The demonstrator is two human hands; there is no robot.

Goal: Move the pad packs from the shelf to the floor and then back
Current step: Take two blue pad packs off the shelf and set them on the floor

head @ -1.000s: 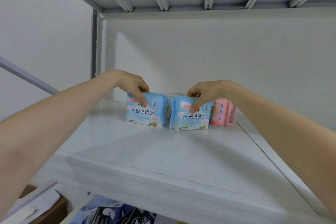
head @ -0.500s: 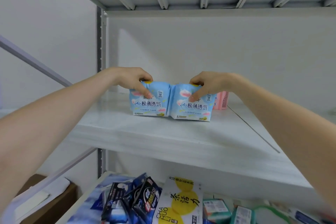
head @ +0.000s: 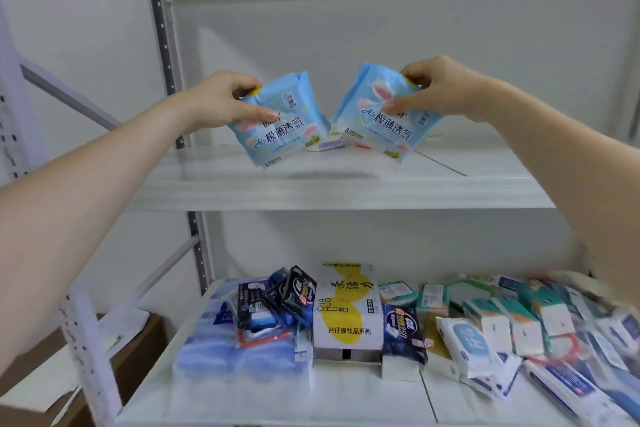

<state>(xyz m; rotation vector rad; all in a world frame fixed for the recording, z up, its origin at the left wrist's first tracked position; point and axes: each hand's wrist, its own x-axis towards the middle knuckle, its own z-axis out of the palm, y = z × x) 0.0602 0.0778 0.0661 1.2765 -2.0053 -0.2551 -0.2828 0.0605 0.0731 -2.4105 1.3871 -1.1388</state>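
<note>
Grips: 2.
- Left grip: thumb and fingers closed in a pinch on the top corner of the left pad pack.
- Right grip: pinching the top corner of the right pad pack in the same way.

Pad packs: 2, 1 per grip. Both hang clear above the upper shelf and are tilted. Their lower inner corners are close together, and contact cannot be judged.

Change from 0.5 s ago: the 2 packs stood upright on that shelf, side by side. They are now lifted off it and angled apart at the top.

Appearance: soft pale-blue wrappers with pink and white ovals, dark blue Chinese lettering and the word "Air".

Remaining on the upper shelf: 1 small white-and-purple pack, seen between the 2 held packs.

Lower shelf: many assorted packets, including 1 yellow-and-white box.
</note>
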